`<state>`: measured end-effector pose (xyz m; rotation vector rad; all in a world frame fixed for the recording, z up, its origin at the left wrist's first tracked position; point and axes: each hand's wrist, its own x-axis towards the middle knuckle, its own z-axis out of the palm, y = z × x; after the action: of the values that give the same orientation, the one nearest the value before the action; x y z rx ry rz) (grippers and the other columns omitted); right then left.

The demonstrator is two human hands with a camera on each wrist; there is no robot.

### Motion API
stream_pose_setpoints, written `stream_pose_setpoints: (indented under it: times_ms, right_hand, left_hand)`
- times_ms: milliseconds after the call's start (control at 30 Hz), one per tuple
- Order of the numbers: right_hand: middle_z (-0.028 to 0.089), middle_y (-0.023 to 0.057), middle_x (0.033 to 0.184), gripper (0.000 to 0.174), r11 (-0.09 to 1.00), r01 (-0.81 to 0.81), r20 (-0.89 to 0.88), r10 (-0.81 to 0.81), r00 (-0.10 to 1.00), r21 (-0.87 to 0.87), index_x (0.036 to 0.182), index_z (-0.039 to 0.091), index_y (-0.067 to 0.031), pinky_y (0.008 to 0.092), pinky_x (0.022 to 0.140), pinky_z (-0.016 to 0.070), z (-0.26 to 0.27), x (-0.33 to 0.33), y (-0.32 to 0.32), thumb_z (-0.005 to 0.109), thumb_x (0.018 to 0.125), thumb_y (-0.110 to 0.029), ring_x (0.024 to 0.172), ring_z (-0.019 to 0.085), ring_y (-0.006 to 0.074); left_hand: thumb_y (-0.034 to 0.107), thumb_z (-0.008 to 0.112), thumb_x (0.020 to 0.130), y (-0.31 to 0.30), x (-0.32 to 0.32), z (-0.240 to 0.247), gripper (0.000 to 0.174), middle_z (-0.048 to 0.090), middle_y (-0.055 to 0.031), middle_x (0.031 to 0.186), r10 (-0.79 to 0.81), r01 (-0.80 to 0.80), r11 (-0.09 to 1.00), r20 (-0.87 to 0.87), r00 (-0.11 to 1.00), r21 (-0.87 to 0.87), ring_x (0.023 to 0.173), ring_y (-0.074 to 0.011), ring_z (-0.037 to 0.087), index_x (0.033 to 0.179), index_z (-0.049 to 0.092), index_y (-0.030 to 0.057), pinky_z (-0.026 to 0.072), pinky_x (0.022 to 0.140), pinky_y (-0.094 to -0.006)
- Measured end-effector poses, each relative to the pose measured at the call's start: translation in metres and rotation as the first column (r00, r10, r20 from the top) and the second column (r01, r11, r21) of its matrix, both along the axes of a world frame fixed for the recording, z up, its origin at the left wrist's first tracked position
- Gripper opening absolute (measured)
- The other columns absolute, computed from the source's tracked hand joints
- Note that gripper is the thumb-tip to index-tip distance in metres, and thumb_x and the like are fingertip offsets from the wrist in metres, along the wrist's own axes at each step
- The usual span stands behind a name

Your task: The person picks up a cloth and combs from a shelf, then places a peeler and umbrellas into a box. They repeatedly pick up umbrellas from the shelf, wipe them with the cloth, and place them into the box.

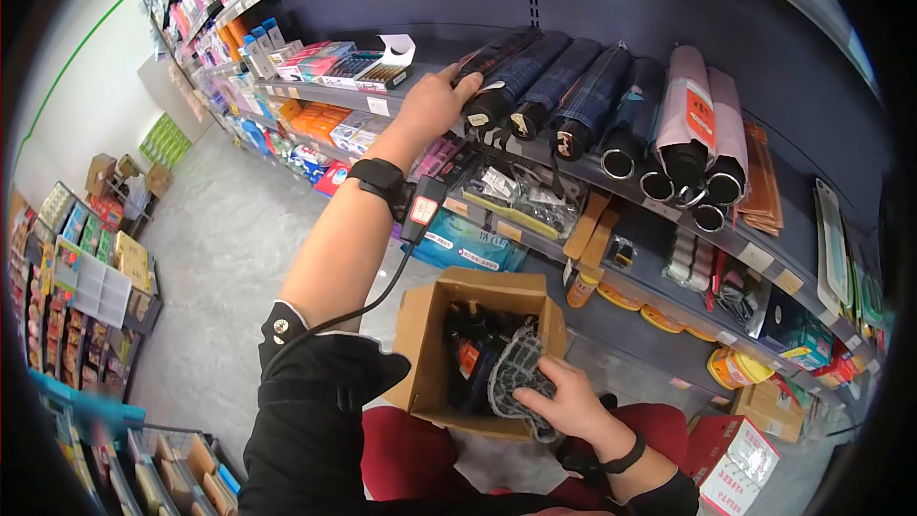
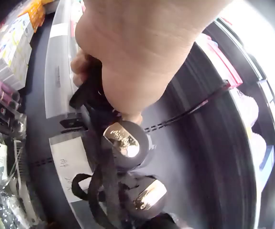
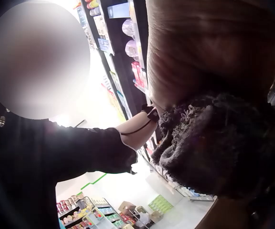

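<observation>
Up at the shelf, my left hand (image 1: 441, 100) grips the leftmost folded umbrella (image 1: 499, 55), a dark one with a reddish pattern. In the left wrist view its dark end lies within the curled fingers, partly hidden by the hand. More dark blue checked umbrellas (image 1: 523, 78) lie side by side to its right, handle ends outward. Lower down, my right hand (image 1: 573, 403) pinches a grey checked cloth (image 1: 521, 373) with fuzzy edges, thumb on top. The cloth overlaps the opening of a cardboard box (image 1: 420, 363), which has dark umbrellas (image 1: 468, 344) inside.
Pink umbrellas (image 1: 686, 100) and brown flat packets (image 1: 761, 182) lie farther right on the shelf (image 1: 755, 258). Small boxed goods (image 1: 382, 75) stand left of the left hand. Lower shelves hold packaged items. A red and white carton (image 1: 740, 463) stands on the floor at right.
</observation>
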<state>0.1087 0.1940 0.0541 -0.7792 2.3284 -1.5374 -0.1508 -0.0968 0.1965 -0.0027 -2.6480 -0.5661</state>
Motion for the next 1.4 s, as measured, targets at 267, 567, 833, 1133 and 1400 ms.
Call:
stream_pose_setpoints:
  times_ms: [267,567,833,1133,1400]
  right_hand:
    - [0.059,0.0196,0.086,0.037,0.996,0.084,-0.021,-0.084,0.996,0.017,0.089,0.056,0.002,0.0416,0.072,0.0479,-0.008,0.002,-0.001,0.073,0.08,-0.03,0.083,0.06,0.0394]
    - [0.061,0.0194,0.089,0.036,0.996,0.085,-0.011,-0.085,0.996,0.033,0.093,0.058,0.001,0.0412,0.074,0.0484,-0.023,0.004,-0.003,0.072,0.08,-0.029,0.086,0.061,0.0395]
    - [0.065,0.0082,0.094,0.03,0.958,0.239,0.067,-0.231,0.971,-0.157,0.104,0.061,0.0015,0.0316,0.083,0.0474,-0.014,-0.008,0.01,0.069,0.083,-0.019,0.089,0.058,0.0142]
    - [0.064,0.0024,0.111,0.034,0.697,0.553,0.288,-0.472,0.833,-0.456,0.122,0.057,0.0023,0.0241,0.09,0.0427,-0.007,-0.024,0.046,0.063,0.093,-0.014,0.098,0.056,0.0091]
    - [0.064,0.002,0.106,0.029,0.786,0.468,0.223,-0.412,0.884,-0.405,0.116,0.058,0.0019,0.0244,0.087,0.0442,-0.007,-0.019,0.036,0.064,0.092,-0.015,0.094,0.056,0.0087]
  left_hand:
    - [0.039,0.054,0.096,-0.012,0.041,-0.018,0.053,0.063,-0.0078,0.085,-0.024,0.088,0.882,-0.143,0.989,0.463,0.065,-0.0131,0.061,0.134,0.052,0.003,0.0478,0.052,-0.0293]
    - [0.019,0.055,0.091,0.006,0.036,-0.028,0.04,0.066,-0.0222,0.079,0.079,-0.068,0.997,-0.305,0.949,0.047,0.075,-0.0387,0.065,0.127,0.057,0.0015,0.0503,0.07,-0.0436]
    - [0.019,0.057,0.09,0.015,0.086,-0.043,0.035,0.066,-0.0245,0.083,0.119,0.008,0.943,-0.361,0.925,0.332,0.082,-0.0422,0.064,0.119,0.058,-0.0007,0.0499,0.074,-0.048]
    - [0.017,0.069,0.08,0.054,0.199,-0.259,0.038,0.062,-0.0138,0.109,-0.419,0.498,0.867,0.538,0.731,-0.002,0.106,-0.0319,0.059,0.115,0.064,0.0055,0.0478,0.092,-0.0396]
    - [0.015,0.065,0.081,0.091,0.192,-0.316,0.06,0.046,-0.0123,0.14,-0.368,0.737,0.656,0.783,0.501,-0.163,0.13,-0.03,0.043,0.137,0.047,0.0066,0.0435,0.103,-0.0387]
